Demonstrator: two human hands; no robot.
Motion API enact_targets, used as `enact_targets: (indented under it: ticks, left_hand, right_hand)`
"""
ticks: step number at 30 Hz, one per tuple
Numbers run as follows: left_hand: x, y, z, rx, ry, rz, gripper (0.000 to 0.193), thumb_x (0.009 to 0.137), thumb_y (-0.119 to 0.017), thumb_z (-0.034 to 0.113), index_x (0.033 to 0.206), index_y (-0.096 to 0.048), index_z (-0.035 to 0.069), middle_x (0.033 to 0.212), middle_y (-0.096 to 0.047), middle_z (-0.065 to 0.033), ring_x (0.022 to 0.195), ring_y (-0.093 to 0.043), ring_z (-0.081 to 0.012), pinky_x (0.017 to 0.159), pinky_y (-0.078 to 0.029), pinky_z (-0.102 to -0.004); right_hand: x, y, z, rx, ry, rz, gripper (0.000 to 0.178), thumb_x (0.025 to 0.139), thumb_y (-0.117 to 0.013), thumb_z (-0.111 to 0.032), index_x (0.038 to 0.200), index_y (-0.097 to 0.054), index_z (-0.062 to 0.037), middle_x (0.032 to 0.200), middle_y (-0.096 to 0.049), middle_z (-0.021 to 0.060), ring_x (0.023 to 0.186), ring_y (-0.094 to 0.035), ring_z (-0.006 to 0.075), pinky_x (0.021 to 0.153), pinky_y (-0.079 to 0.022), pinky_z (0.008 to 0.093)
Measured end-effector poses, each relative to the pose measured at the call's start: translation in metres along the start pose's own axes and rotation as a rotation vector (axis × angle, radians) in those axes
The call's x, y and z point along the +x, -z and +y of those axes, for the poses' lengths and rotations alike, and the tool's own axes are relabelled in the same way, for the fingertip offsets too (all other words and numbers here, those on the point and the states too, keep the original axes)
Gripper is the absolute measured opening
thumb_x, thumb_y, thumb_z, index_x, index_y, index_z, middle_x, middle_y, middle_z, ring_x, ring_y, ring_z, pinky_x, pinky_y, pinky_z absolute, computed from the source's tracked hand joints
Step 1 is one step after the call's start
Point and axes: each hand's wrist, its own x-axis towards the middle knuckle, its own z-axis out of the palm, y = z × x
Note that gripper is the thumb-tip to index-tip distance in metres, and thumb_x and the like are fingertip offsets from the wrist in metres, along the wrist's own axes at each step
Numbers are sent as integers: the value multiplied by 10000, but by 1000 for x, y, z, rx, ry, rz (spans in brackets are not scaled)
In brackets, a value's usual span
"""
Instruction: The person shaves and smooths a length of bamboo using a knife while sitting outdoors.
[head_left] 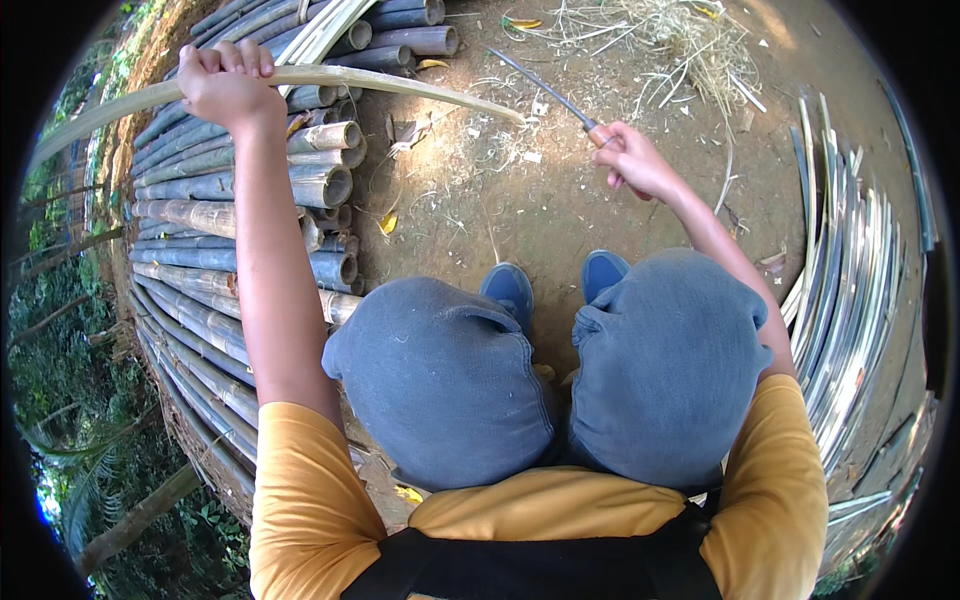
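Note:
Raised at the upper left, my left hand point(228, 85) is closed around a long pale bamboo strip point(400, 82). One end of the strip runs off to the far left, and the other points right over the dirt. My right hand point(635, 162), out to the right, grips the wooden handle of a knife point(552, 97) with a long, narrow dark blade. The blade slants up and to the left, its edge apart from the strip's right end. Both hands are well forward of my knees.
A large stack of cut bamboo poles point(325, 186) lies to the left, with pale split strips point(320, 35) on top. Fibrous shavings point(700, 50) heap at the far right. A bundle of long split strips point(850, 290) lies on the right. My shoes point(508, 290) rest on bare dirt.

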Motion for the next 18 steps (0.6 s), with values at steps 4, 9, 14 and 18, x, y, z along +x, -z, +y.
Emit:
enact_targets:
  ticks: [4,9,14,18]
  left_hand:
    - [-2,13,-6,-40,59,80,398,988,-338,297,624,-257,159,503,-240,5,419,-214,-126,403,-222,-286]
    - [-17,31,0,-21,37,164,408,996,-300,315,616,-253,175,498,-256,19,414,-206,-118,397,-208,-275]
    - [-20,40,-2,-3,43,199,406,989,-303,333,618,-245,178,491,-263,27,409,-212,-113,388,-214,-266]
    - [-17,58,-4,14,47,213,393,989,-294,324,625,-245,182,491,-264,26,407,-217,-113,383,-221,-265]
  right_hand:
    - [19,-56,4,-266,25,95,110,914,-586,-159,957,-529,-75,750,-612,76,618,-603,162,542,-490,332]
    - [25,-96,16,-262,115,139,119,909,-592,-147,967,-529,-64,735,-639,112,634,-643,235,580,-504,417]
    - [44,-114,43,-218,-48,200,147,889,-597,-143,998,-561,-51,708,-643,157,659,-654,285,618,-507,451]
    - [30,-117,36,-182,28,166,148,839,-619,-134,932,-546,-45,737,-636,206,728,-652,387,664,-485,482]
